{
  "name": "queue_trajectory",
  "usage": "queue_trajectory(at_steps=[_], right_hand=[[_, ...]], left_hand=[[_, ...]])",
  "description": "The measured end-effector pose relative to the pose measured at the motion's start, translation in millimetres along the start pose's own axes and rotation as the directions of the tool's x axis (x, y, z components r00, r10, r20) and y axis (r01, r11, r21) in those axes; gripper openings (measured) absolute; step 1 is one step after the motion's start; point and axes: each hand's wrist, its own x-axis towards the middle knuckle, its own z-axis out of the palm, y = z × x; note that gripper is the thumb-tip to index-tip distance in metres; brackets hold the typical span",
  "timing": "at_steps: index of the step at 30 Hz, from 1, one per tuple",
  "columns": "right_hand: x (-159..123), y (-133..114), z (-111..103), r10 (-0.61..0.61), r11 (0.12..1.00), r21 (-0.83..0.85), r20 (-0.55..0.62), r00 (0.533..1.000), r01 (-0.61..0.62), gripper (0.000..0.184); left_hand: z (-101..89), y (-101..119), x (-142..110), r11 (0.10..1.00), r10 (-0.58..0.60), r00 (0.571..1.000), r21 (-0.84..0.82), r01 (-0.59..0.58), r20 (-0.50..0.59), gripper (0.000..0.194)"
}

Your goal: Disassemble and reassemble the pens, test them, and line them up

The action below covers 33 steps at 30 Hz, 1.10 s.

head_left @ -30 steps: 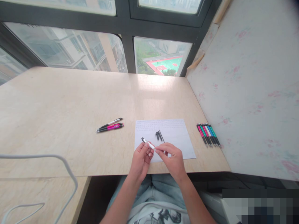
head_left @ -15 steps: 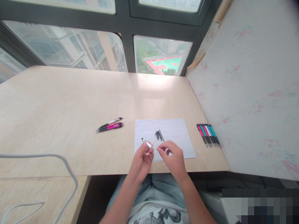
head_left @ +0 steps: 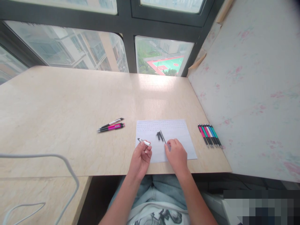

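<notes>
My left hand [head_left: 141, 156] is closed round a white pen barrel [head_left: 144, 142] with a dark end, tilted above the sheet of paper [head_left: 145, 126]. To its right, my right hand [head_left: 175, 153] rests low over the paper, fingertips bent together and pointing down. Those fingertips are by the lower end of a thin dark pen refill [head_left: 163, 136]; whether they pinch something small is hidden. Left of the refill lie short black pen parts [head_left: 158, 136].
Several pens [head_left: 111, 126], pink and white with black grips, lie left of the paper. A row of colourful pens [head_left: 209, 135] lies along the wall [head_left: 253, 93] at right. A grey cable [head_left: 67, 167] loops over the desk [head_left: 70, 118] at lower left. Windows stand behind.
My right hand has come away from the pen barrel and moved right and down to the paper beside the refill. My left hand has shifted slightly left, the barrel turned flatter.
</notes>
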Motion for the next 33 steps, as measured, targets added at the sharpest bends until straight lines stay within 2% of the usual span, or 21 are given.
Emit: queue_trajectory(at_steps=[6,10,16,20,23,28,33], right_hand=[[4.7,-8.6,-4.5,0.089,0.988,-0.132,0.09,0.992,-0.077,0.013],[3.7,-4.8,-9.6,0.111,0.99,-0.1,0.085,0.99,-0.103,0.016],[0.0,11.1,-15.7,0.101,0.973,0.202,0.045,0.994,-0.108,0.017],[-4.6,12.2,-17.6,0.094,0.863,0.49,0.085,0.992,-0.124,0.017],[-10.4,6.7,-21.7,0.094,0.754,0.642,0.106,0.99,-0.14,0.016],[-18.7,0.4,-31.9,-0.005,0.634,0.768,0.127,0.992,-0.095,0.016],[-20.4,-0.4,-35.4,-0.034,0.621,0.783,0.074,0.997,-0.037,0.011]], left_hand=[[-7.8,0.8,2.7,0.989,0.094,0.994,0.113,-0.1,0.063,0.016],[-9.3,1.9,1.6,0.984,0.102,0.99,0.135,-0.115,0.097,0.016],[-7.1,2.1,1.7,0.979,0.118,0.99,0.16,-0.129,0.081,0.017],[-6.0,2.2,2.4,0.977,0.13,0.991,0.166,-0.134,0.033,0.021],[-5.5,3.8,2.4,0.971,0.168,0.986,0.172,-0.167,0.01,0.024],[-3.3,9.1,1.9,0.954,0.235,0.971,0.202,-0.223,-0.035,0.025],[-1.9,11.4,1.0,0.941,0.272,0.961,0.225,-0.254,-0.05,0.023]])
